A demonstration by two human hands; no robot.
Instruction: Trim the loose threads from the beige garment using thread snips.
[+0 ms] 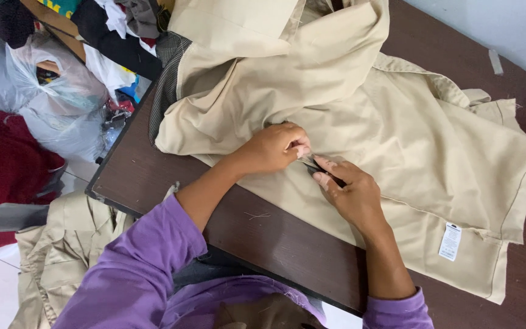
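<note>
Two hands work close together on a beige cotton garment (pixel 397 128) spread over a dark brown wooden table (pixel 275 244).

The left hand (pixel 273 148) is curled, its fingertips pinching a fold of the cloth; just beside it the right hand (pixel 351 192) is closed around a small dark tool (pixel 325 173) whose tip meets the fabric between them. A white sewn-in label (pixel 450 241) lies beyond the right wrist. Past the left arm, off the table edge, sit clear plastic bags (pixel 56 103) and a dark red knitted cloth (pixel 4 170).
</note>
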